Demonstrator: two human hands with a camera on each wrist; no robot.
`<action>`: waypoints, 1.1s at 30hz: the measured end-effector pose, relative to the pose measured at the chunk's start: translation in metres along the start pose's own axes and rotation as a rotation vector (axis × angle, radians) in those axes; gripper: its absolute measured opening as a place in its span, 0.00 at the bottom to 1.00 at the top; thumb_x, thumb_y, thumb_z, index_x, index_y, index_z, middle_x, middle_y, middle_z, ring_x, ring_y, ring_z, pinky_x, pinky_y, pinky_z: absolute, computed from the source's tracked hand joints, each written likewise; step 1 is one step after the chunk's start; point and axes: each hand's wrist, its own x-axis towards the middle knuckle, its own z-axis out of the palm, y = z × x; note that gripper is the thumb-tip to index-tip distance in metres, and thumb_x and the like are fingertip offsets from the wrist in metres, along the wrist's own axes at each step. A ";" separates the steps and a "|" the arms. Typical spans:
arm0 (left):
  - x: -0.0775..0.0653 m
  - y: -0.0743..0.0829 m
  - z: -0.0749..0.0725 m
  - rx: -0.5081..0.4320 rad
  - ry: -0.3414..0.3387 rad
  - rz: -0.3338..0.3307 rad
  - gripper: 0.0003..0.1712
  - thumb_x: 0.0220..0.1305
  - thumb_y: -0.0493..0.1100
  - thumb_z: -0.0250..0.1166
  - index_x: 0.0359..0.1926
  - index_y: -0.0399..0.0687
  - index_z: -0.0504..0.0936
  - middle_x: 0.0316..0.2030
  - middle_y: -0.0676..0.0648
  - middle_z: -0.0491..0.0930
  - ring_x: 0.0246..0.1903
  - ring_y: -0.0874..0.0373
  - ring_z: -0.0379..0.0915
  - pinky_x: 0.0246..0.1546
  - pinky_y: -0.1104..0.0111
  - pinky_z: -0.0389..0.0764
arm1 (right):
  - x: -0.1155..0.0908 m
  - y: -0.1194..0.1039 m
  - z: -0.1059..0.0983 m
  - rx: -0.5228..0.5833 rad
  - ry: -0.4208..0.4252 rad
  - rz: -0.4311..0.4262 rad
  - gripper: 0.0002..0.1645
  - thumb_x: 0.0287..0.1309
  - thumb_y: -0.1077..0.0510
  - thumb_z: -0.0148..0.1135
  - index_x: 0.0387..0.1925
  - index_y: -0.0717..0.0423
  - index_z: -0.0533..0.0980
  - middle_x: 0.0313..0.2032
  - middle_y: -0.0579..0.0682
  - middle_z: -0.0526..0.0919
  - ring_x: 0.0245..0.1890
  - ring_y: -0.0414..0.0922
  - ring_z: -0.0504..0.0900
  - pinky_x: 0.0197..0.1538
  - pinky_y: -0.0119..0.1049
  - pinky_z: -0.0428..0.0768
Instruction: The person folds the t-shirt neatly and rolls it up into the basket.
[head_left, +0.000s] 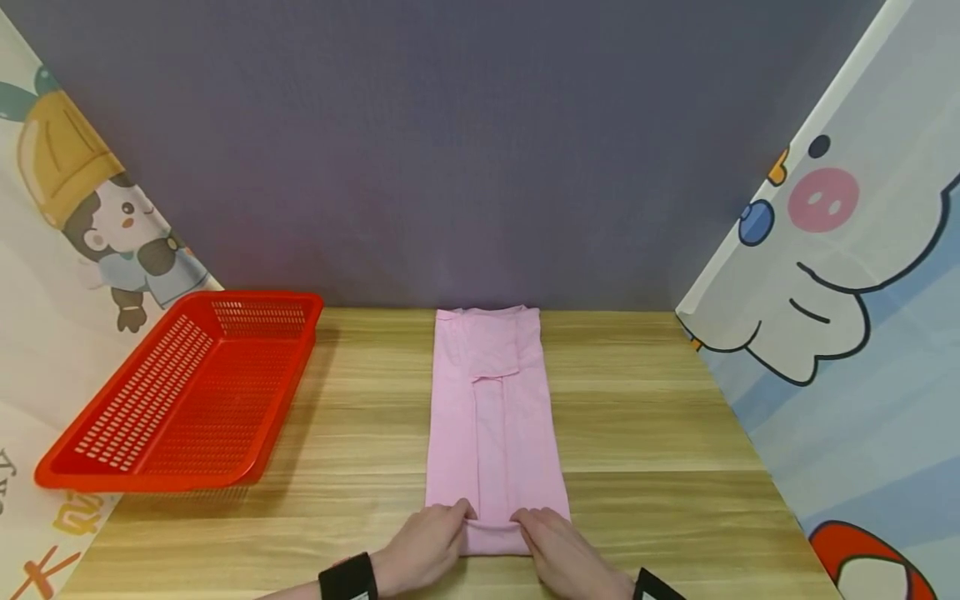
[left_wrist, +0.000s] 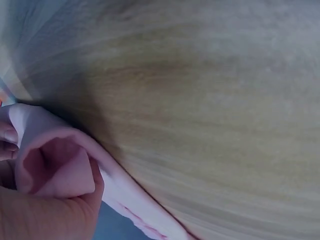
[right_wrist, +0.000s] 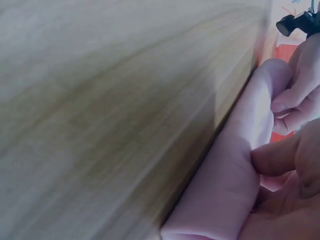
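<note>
A pink garment (head_left: 453, 417), folded into a long narrow strip, lies on the wooden table with its far end by the grey back panel. Its near end is turned up into a fold (head_left: 495, 540). My left hand (head_left: 422, 548) pinches the left part of this fold between thumb and fingers, while my right hand (head_left: 568, 553) grips the right part. In the left wrist view the end of the fold (left_wrist: 75, 175) shows as a hollow loop of cloth. Seen from the right wrist, the rolled edge (right_wrist: 220, 185) runs along the tabletop with a thumb pressing on it.
A red plastic basket (head_left: 202, 400) with slotted sides stands on the left of the table. The grey panel (head_left: 465, 150) rises along the back edge. Cartoon-printed sheets flank the table on the left (head_left: 45, 333) and right (head_left: 862, 400).
</note>
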 end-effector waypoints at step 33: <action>-0.006 -0.006 0.000 0.165 0.157 0.176 0.10 0.43 0.39 0.64 0.30 0.55 0.75 0.25 0.60 0.71 0.24 0.70 0.67 0.22 0.80 0.67 | -0.001 0.014 0.017 -0.086 0.235 -0.252 0.14 0.39 0.61 0.63 0.33 0.46 0.74 0.31 0.37 0.70 0.33 0.34 0.67 0.37 0.25 0.67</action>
